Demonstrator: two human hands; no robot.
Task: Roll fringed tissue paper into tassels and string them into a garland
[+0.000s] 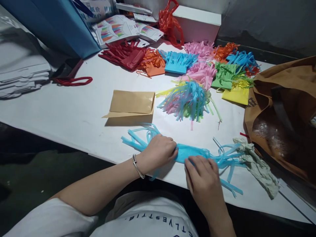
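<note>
A blue tissue-paper tassel sheet (191, 152) lies across the front of the white table, its cut fringe spreading out at both ends. Around its left part, the fingers of my left hand (158, 152) are curled and closed on the paper. My right hand (203, 174) rests on the near edge of the uncut middle band, fingers bent and pressed together on it. Just beyond lies a loose bunch of mixed blue, pink, yellow and green tassels (191, 100). A folded brown paper sheet (132, 102) sits to its left.
Folded fringed bundles, such as a red one (128, 56) and a yellow one (235, 93), line the back. A brown bag (278, 118) stands at right, beside a crumpled pale cloth or paper (261, 169). Behind are a white box (197, 23) and a blue bag (56, 26).
</note>
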